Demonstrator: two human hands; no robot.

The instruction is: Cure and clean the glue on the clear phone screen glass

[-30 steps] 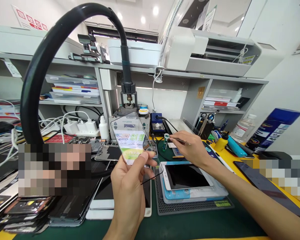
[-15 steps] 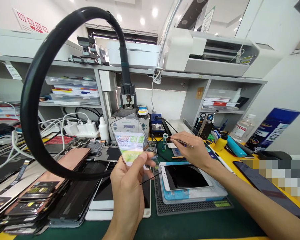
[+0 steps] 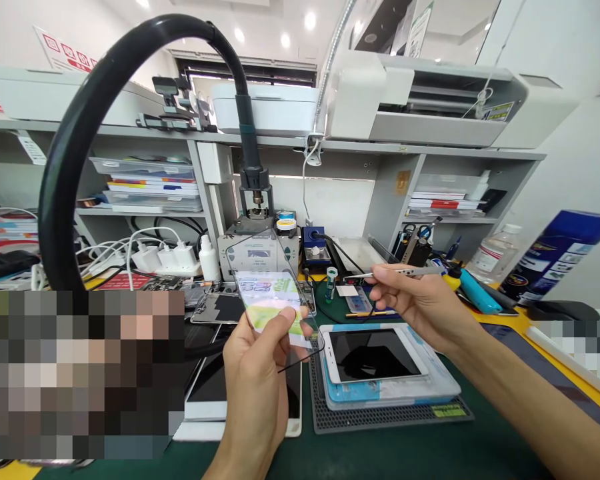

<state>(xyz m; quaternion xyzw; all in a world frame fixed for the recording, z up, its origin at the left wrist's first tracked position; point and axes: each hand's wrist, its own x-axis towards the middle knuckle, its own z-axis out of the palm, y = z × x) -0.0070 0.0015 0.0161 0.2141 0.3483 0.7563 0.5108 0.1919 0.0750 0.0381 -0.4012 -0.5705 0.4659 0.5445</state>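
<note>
My left hand (image 3: 257, 363) pinches a clear, dark-edged glass screen protector (image 3: 267, 300) upright, thumb in front; a colourful printed label shows on it. In my right hand (image 3: 420, 300) is a pair of slim metal tweezers (image 3: 420, 271), held level with the tip toward the left. That tip is near a small green and white tube (image 3: 331, 283) standing on the mat. Below and between my hands, a white phone (image 3: 375, 357) lies face up on a blue and clear plastic case (image 3: 360, 393).
A thick black hose (image 3: 60, 167) arches over the left side. Behind stand a grey machine (image 3: 235, 245), a soldering station (image 3: 314, 240) and a white squeeze bottle (image 3: 209, 259). Bottles and a blue can (image 3: 555, 260) stand at right. A pixelated patch hides the left bench.
My right hand has moved right, away from the green tube, and the tweezers now lie more level with their tip leftward. My left hand holds the screen protector almost still.
</note>
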